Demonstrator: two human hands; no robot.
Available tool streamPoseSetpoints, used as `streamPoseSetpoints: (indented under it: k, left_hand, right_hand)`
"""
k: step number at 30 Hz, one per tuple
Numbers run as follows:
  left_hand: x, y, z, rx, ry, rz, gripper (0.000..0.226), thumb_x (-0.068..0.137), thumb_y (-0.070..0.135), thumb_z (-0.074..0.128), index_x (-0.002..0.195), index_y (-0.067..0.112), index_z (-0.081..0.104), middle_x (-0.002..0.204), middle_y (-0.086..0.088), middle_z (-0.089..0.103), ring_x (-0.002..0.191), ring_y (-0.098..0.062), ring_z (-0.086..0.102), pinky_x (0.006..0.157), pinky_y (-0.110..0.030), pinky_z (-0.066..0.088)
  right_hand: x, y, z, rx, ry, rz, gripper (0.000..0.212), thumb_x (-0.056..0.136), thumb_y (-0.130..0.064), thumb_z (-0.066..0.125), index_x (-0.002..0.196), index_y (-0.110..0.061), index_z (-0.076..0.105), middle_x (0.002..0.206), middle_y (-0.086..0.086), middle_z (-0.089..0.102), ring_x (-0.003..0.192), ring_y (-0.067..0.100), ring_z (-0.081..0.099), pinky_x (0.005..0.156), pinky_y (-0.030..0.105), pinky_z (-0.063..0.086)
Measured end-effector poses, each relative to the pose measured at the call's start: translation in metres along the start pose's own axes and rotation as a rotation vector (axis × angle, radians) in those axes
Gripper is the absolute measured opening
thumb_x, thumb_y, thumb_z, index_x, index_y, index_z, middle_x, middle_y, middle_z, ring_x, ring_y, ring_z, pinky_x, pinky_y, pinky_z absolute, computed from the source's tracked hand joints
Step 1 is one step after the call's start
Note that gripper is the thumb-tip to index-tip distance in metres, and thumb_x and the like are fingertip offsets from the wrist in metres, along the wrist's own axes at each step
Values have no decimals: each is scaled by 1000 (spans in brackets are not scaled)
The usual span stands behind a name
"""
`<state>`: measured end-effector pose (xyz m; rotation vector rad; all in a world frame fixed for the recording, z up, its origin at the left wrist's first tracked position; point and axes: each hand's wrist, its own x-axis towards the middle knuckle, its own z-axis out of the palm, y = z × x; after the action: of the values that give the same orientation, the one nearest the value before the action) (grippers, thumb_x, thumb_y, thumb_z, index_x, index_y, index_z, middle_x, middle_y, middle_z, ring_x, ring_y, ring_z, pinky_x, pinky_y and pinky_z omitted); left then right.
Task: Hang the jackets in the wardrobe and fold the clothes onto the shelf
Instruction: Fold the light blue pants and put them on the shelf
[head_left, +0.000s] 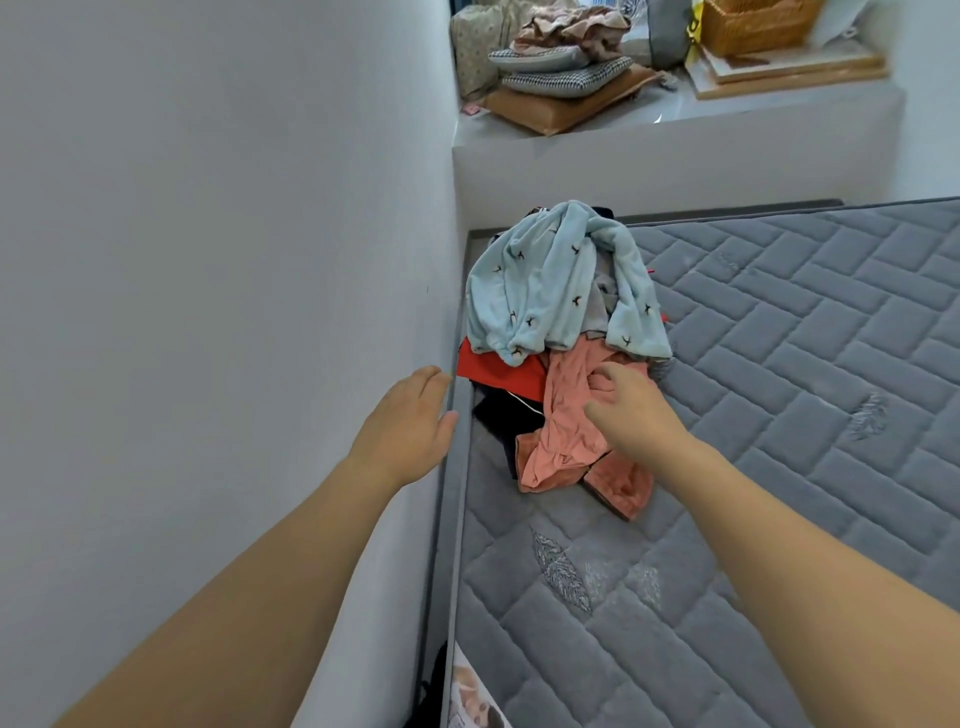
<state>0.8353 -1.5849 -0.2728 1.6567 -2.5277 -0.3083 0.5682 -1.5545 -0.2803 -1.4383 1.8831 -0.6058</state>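
While the right hand (631, 410) reaches with loosely spread fingers over the pink garment (566, 431), nothing is gripped. That garment's length runs along the mattress's (779, 415) left edge. The left hand (405, 421) hovers with relaxed fingers, holding nothing.

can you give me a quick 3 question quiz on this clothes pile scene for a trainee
1. True or false: the light blue fleece garment lies on top of the clothes pile on the grey quilted mattress.
2. Which garment is the right hand reaching onto? A) the red garment B) the salmon pink garment C) the black garment
3. Fill in: the left hand is open beside the white ____, holding nothing.

Key: 1 true; 2 B; 3 wall
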Motion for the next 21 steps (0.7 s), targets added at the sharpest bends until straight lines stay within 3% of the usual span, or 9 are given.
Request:
streamPoseSetpoints:
  k: [4, 8, 10, 13, 17, 19, 21]
  left_hand:
    - [92, -7, 19, -54, -17, 65, 45, 99, 22, 50, 141, 6, 45, 144, -12, 45, 127, -29, 45, 107, -34, 34]
    - [185, -20, 63, -164, -80, 8, 44, 99, 25, 50, 138, 7, 46, 145, -10, 41, 128, -28, 43, 104, -32, 35]
    - [241, -37, 102, -194, -159, -22, 46, 98, 28, 51, 138, 7, 45, 144, -9, 40, 127, -28, 42, 104, -36, 38]
    - [308, -58, 158, -228, -253, -69, 57, 94, 36, 56, 141, 8, 40, 145, -7, 38, 132, -28, 38, 105, -38, 38]
    - [364, -77, 229, -306, -343, -107, 76, 83, 47, 64, 146, 17, 33, 148, -5, 33, 136, -30, 32, 108, -46, 37]
    - [376, -83, 257, -264, -397, -91, 75, 81, 49, 64, 146, 25, 33, 151, -5, 27, 140, -32, 23, 111, -49, 33]
    - [383, -89, 277, -250, -430, -59, 58, 86, 40, 59, 140, 31, 40, 154, -3, 24, 144, -29, 16, 114, -51, 27]
  right_hand:
    - [70, 5, 1, 17, 73, 23, 42, 89, -12, 53, 130, -8, 51, 131, 13, 54, 100, 24, 55, 83, 30, 42]
    - [148, 20, 7, -32, 143, 30, 37, 90, -13, 50, 127, -10, 49, 128, 14, 51, 98, 26, 54, 81, 34, 45]
    - [200, 32, 18, -50, 176, 19, 38, 90, -10, 50, 128, -9, 50, 128, 14, 52, 101, 24, 50, 75, 23, 39]
    - [272, 55, 39, -154, 152, 37, 57, 90, -13, 49, 145, -17, 37, 144, 9, 42, 128, 25, 42, 92, 28, 33]
    - [347, 83, 74, -286, 100, 13, 72, 87, -3, 47, 152, -21, 24, 153, 6, 28, 136, 27, 35, 105, 38, 39]
    - [378, 93, 89, -366, 63, -2, 80, 85, 0, 49, 154, -25, 18, 157, 8, 16, 140, 30, 27, 109, 40, 36]
    - [405, 102, 102, -500, 50, -39, 88, 84, 0, 52, 155, -30, 10, 160, 11, 2, 144, 32, 19, 115, 41, 29]
